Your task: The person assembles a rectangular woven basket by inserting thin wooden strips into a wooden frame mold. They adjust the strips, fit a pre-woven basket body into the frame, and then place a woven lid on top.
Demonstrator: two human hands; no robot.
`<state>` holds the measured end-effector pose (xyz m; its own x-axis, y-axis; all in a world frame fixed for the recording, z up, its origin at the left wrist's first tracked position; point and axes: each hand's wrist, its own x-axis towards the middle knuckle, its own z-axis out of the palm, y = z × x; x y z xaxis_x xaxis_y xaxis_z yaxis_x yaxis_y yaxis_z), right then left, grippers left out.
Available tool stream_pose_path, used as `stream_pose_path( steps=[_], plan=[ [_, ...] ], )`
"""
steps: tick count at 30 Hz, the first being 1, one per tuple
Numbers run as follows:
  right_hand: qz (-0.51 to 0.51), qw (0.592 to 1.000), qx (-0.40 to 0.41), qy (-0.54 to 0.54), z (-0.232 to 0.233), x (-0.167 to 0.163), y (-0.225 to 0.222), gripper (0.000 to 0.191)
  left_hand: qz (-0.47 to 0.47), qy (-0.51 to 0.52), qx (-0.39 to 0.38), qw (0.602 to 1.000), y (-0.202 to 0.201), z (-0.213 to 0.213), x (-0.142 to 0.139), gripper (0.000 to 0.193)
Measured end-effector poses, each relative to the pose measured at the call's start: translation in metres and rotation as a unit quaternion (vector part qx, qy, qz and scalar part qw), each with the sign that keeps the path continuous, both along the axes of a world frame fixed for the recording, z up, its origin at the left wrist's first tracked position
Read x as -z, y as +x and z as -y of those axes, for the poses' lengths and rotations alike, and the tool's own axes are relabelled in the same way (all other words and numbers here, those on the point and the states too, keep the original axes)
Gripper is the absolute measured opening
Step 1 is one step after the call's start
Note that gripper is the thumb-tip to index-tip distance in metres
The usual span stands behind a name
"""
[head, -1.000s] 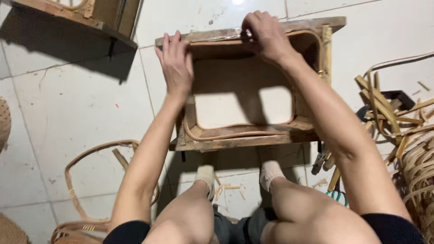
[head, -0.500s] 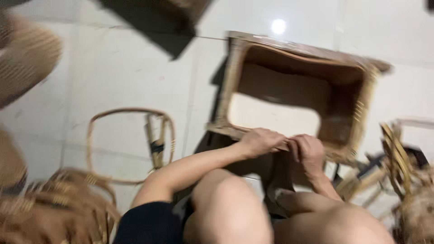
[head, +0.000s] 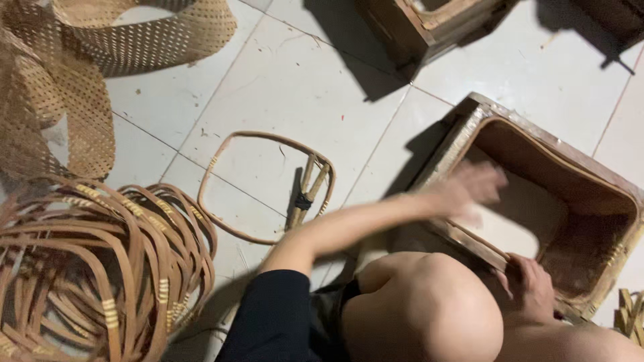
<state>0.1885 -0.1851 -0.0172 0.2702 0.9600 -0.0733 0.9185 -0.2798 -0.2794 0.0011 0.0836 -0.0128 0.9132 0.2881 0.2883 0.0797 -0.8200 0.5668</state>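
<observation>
I see the wooden frame (head: 537, 174) lying on the tiled floor (head: 295, 80), in the right half of the view, just ahead of my knees. A rattan hoop lines its inner wall.

My left hand (head: 469, 191) is blurred. It hangs over the frame's near-left corner with the fingers seemingly spread, but I cannot tell whether it is touching the wood or grasping anything.

My right hand (head: 533, 288) sits lower, at the frame's near rail. Its fingers curl over the edge of the rail, so it is clenched on the frame.

To the left of the frame, apart from it, a single rattan loop (head: 268, 188) lies flat on the floor with short sticks bound at one side. Further left, a stack of bent rattan loops (head: 100, 261) fills the lower-left corner. Above that stack, a band of woven cane mesh (head: 74, 100) curves across the top-left corner. At the top edge stands another wooden frame (head: 429, 27), casting a dark shadow on the tiles.
</observation>
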Motion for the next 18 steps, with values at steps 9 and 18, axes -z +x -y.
stream_pose_path(
  steps=[9,18],
  plan=[
    [-0.293,0.918,0.262,-0.059,-0.037,-0.037,0.076,0.051,-0.181,0.038,-0.579,0.794,-0.374,-0.343,-0.085,0.097],
    [-0.249,0.867,0.423,-0.086,-0.115,0.014,0.08,0.047,-0.313,0.004,-0.687,0.656,-0.467,-0.393,-0.108,0.122]
  ],
)
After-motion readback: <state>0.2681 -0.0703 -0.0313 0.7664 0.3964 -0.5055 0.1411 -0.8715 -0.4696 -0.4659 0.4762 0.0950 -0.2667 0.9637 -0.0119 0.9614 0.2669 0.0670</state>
